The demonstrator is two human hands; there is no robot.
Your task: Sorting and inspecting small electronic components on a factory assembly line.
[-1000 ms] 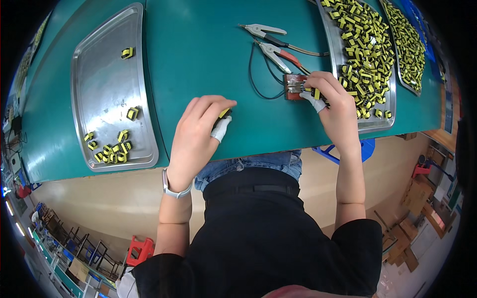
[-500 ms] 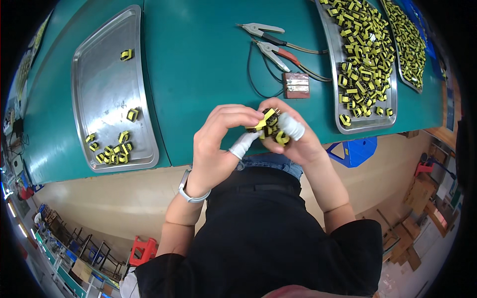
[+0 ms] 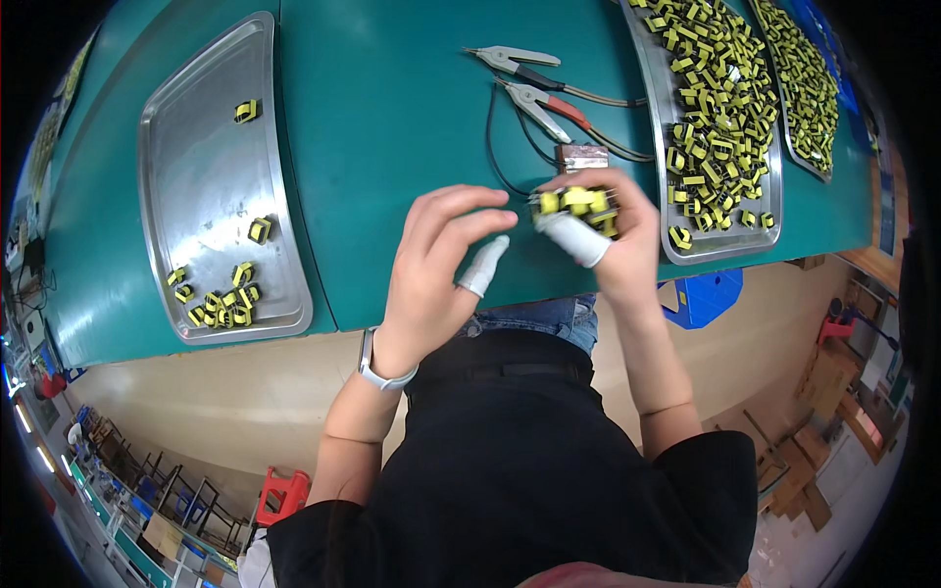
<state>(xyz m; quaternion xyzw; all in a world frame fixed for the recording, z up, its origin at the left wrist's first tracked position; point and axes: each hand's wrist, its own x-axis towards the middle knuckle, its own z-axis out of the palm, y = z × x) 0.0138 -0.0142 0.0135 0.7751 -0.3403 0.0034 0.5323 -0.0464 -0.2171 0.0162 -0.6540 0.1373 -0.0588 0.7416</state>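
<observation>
My right hand (image 3: 619,235) is closed around several small yellow-and-black transformers (image 3: 580,201) with metal pins, just in front of a brown block with metal strips (image 3: 584,157). A white finger cot covers its thumb. To the left, my left hand (image 3: 441,257) has its fingers apart with nothing between them; its thumb wears a white cot too, and a pale band circles the wrist. Both hands are above the green table, separated by a small gap. Further left, a metal tray (image 3: 211,176) carries several more transformers (image 3: 230,306), mostly heaped at its near end.
Two clip leads (image 3: 529,98) with grey handles lie beyond my hands, their cables running right. A metal tray (image 3: 676,250) piled with transformers stands at the right, another full tray (image 3: 814,169) beyond it. A blue plastic stool (image 3: 711,299) is below the table edge.
My hands have come apart. The right one has moved right and slightly away from me with the transformers; the left has let go and opened.
</observation>
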